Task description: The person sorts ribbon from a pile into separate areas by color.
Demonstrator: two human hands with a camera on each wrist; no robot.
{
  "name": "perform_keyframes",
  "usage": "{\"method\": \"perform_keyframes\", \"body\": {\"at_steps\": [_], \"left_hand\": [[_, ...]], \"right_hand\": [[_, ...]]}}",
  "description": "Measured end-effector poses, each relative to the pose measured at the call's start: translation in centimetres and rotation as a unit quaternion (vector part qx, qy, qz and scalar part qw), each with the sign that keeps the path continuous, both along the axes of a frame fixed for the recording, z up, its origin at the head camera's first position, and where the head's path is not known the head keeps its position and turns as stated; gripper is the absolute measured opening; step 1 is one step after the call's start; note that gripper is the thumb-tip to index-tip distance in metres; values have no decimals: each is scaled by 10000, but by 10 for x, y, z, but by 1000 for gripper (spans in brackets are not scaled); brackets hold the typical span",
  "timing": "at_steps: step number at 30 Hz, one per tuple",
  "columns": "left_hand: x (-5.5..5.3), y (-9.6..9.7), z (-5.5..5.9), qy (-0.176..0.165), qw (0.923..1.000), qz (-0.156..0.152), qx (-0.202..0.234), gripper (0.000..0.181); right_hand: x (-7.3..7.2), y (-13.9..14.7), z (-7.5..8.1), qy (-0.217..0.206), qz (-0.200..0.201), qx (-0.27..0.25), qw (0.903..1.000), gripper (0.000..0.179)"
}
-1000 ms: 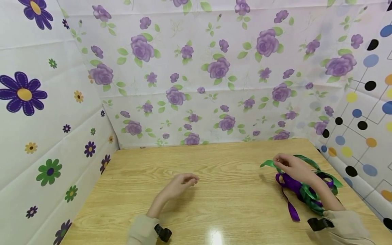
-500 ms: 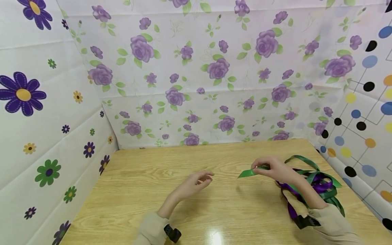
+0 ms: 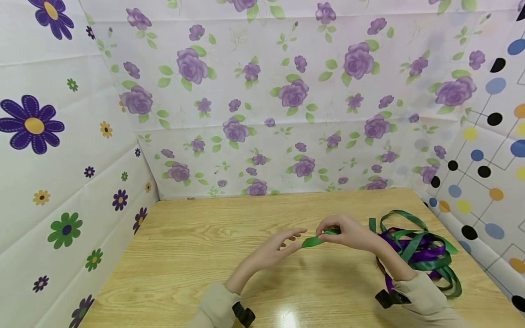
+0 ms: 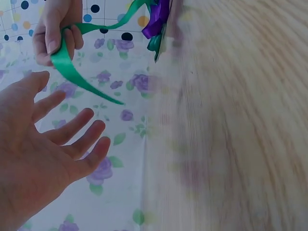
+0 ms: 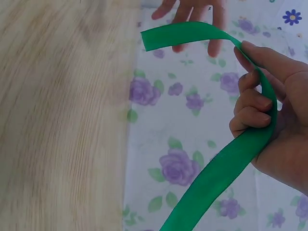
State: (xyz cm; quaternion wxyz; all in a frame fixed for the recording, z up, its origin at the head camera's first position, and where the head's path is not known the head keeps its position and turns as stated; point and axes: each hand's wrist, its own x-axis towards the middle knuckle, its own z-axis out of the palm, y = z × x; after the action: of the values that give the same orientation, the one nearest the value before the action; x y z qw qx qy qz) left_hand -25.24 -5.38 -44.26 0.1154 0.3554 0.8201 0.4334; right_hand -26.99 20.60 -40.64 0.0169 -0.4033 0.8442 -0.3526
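Note:
A green ribbon (image 5: pixel 226 156) runs through my right hand (image 3: pixel 348 233), which pinches it near one end between thumb and forefinger. Its loose tip juts out toward my left hand (image 3: pixel 272 250). That hand has its fingers spread and holds nothing; in the left wrist view the ribbon's tip (image 4: pixel 79 79) hangs apart from the fingers. Behind my right hand the ribbon leads back to a tangled pile of green and purple ribbons (image 3: pixel 430 253) at the right of the table, partly hidden by my right forearm.
The wooden table (image 3: pixel 197 237) has a pale wood-grain top. A rose-patterned cloth (image 3: pixel 262 91) hangs behind it. Flowered cloth (image 3: pixel 94 191) stands at the left and dotted cloth (image 3: pixel 492 182) at the right. Black cameras are strapped to both wrists.
My right hand has moved left from the pile, drawing the green ribbon's end out with it. My left hand has moved right toward it, its fingers spreading.

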Motion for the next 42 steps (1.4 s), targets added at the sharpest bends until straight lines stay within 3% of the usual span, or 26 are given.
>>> {"method": "perform_keyframes", "body": {"at_steps": [4,8,16,24,28,35,42], "left_hand": [[0,4,-2,36,9999,-81,144,36],[-3,3,-4,0,9988,28,485,25],[-12,-15,-11,-187,9967,360,704,17],[-17,-41,-15,-246,9971,373,620,20],[-16,-55,-6,-351,9966,487,558,21],[-11,-81,18,-356,9960,690,447,18],[-17,-106,18,-238,9944,911,475,19]], "right_hand": [[5,-11,3,-134,247,-254,9993,8],[8,-17,7,-243,364,-359,9984,8],[-11,3,-10,-457,-106,-406,9981,8],[-20,24,-10,-723,-621,-525,9941,12],[-23,34,-10,-865,-812,-498,9917,14],[-29,47,-13,-674,-911,-533,9921,12],[-32,57,-11,-752,-1137,-608,9888,11]]}}
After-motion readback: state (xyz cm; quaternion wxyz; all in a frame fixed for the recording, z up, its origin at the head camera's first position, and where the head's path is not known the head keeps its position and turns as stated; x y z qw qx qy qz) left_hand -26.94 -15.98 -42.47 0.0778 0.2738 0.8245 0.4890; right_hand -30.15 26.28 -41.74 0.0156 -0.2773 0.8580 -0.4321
